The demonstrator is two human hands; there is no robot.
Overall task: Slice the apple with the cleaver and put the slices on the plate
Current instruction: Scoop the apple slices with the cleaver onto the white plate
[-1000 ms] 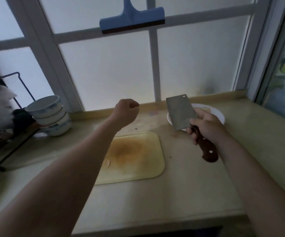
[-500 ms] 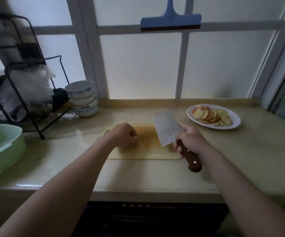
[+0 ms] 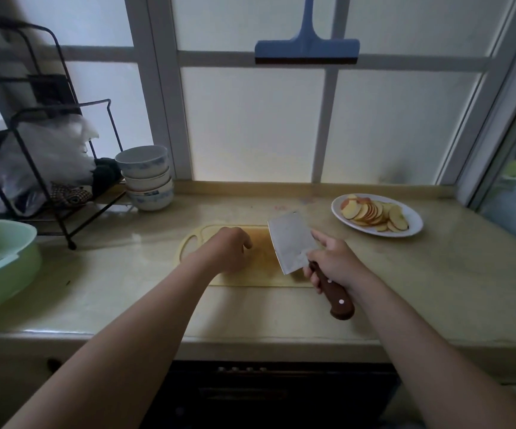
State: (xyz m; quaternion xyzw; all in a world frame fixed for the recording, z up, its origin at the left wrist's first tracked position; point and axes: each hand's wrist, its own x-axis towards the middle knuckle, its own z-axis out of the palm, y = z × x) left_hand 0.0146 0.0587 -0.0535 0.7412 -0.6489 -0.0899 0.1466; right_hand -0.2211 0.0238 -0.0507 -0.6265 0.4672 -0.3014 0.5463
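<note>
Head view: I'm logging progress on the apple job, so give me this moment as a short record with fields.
right hand: gripping cleaver by its handle, blade over cutting board
left hand: curled on the board; contents hidden
plate: holds apple slices, right of board
whole apple: none visible

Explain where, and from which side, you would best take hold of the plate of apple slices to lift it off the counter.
Grip the plate by its bare right rim, coming in from the right. Its shallow, flaring edge lets fingers slide underneath, with a thumb on top. The apple slices crowd the left and middle, and the cleaver in the right hand blocks the left side.
</note>
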